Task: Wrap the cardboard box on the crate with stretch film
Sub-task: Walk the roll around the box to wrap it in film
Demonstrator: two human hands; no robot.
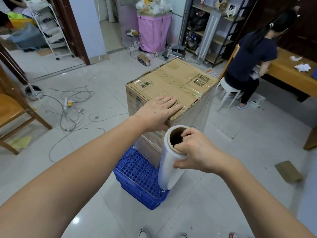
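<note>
From the head camera, the cardboard box stands upright on a blue perforated crate in the middle of a pale tiled floor, its taped top printed with labels. The left hand lies flat on the near top corner of the box, fingers straight and spread, palm pressing down. The right hand grips the upper end of a stretch film roll, some fingers hooked into the open cardboard core and the thumb curled against the outside. The roll hangs nearly upright just beside the near corner of the box, its lower end over the crate's near rim. Clear film already covers the box's right side and lower near face, catching the light. On the floor to the left lie tangled cables with a power strip. Behind the box stands a pink bin heaped with paper. To the right, a seated person on a white stool faces a wooden counter with scraps of paper on it.
</note>
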